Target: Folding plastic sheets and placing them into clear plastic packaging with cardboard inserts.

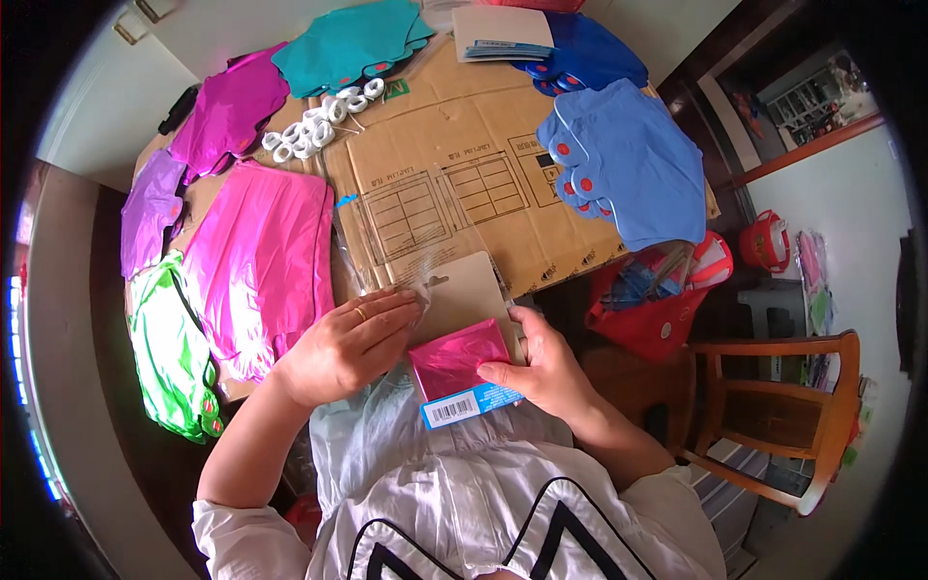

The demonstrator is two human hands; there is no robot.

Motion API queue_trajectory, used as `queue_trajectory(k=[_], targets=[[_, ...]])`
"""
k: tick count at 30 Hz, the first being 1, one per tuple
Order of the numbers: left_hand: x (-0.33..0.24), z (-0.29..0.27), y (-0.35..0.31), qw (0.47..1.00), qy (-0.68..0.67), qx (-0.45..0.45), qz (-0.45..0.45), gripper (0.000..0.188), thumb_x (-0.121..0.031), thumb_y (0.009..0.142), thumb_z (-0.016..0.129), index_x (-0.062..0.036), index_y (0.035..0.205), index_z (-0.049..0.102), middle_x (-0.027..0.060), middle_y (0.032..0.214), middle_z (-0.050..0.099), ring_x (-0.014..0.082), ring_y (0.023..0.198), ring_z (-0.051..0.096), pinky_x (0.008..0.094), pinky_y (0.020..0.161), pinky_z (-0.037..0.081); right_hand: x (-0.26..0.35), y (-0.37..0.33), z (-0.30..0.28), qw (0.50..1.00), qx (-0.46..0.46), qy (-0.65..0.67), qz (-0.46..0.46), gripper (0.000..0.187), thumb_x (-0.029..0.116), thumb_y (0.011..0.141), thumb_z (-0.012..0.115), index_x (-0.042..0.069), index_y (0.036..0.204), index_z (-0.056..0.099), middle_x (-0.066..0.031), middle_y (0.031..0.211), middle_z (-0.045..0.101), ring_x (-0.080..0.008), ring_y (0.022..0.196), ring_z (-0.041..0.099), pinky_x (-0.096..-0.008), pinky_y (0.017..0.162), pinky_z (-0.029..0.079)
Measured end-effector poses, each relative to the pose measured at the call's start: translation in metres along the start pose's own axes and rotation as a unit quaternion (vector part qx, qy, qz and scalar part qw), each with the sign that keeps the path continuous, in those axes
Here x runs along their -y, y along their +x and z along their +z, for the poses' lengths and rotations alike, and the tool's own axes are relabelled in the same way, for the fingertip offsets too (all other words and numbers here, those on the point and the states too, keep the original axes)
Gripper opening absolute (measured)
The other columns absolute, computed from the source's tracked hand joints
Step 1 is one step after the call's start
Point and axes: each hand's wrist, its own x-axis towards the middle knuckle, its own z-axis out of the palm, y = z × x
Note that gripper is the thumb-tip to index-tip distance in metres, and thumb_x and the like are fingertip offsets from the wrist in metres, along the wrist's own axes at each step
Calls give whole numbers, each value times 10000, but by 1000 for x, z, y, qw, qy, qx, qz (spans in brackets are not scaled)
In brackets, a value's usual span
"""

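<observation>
In front of my body is a white backing card [469, 290] with a hang hole at its top and a blue barcode strip along its bottom. A shiny pink folded packet [456, 362] lies against the card. My right hand [549, 372] grips the card's right side, its thumb resting over the packet's edge. Clear plastic [421, 295], apparently a bag, shows at the card's upper left. The fingers of my left hand [356, 343] are pressed together on this plastic, with the thumb mostly hidden.
Cardboard [425, 145] covers the table. Around its edges lie pink [261, 261], green [169, 348], purple [153, 213], magenta [232, 106], teal [343, 43] and blue [628, 159] fabric piles. White cord coils [309, 130] and stacked cards [503, 34] sit farther back. A red bag [643, 309] and wooden chair [773, 416] stand right.
</observation>
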Motion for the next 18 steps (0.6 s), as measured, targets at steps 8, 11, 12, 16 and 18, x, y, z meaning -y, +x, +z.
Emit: queue_trajectory(k=[8, 11, 12, 16, 18], targets=[[-10, 4, -3, 993, -32, 19, -115, 508, -28, 620, 681, 31, 1119, 608, 190, 1238, 570, 378, 1246, 496, 508, 1055, 392, 0, -3, 5, 994, 68, 64, 49, 272, 36, 864, 672, -23, 1101, 552, -63, 1014, 660, -94, 897, 610, -254, 788, 501], [-8, -7, 9, 983, -67, 40, -169, 575, -53, 619, 671, 17, 1182, 580, 185, 1316, 523, 380, 1320, 415, 525, 1099, 317, -4, -5, 7, 992, 78, 82, 55, 229, 35, 870, 666, -17, 1072, 572, -56, 1007, 661, -88, 886, 605, -251, 786, 500], [-4, -6, 10, 983, -77, 57, -157, 586, -66, 624, 667, 19, 1195, 570, 178, 1335, 509, 379, 1333, 396, 522, 1109, 296, -6, -4, 8, 991, 82, 88, 59, 230, 37, 869, 667, -16, 1072, 572, -54, 1006, 661, -87, 884, 605, -250, 783, 499], [-5, 7, 7, 996, -40, 27, -73, 367, -80, 681, 670, 20, 1031, 628, 170, 1221, 574, 353, 1219, 515, 513, 1039, 394, -12, -2, 11, 989, 69, 108, 71, 230, 40, 866, 672, -11, 1070, 579, -43, 988, 660, -83, 862, 603, -251, 770, 496], [-6, 12, 4, 998, -11, 8, -58, 273, -87, 702, 661, 24, 950, 636, 173, 1148, 601, 341, 1155, 562, 511, 994, 439, -13, 0, 11, 991, 66, 88, 71, 220, 54, 857, 684, -10, 1045, 591, -41, 953, 663, -82, 836, 600, -254, 748, 496]])
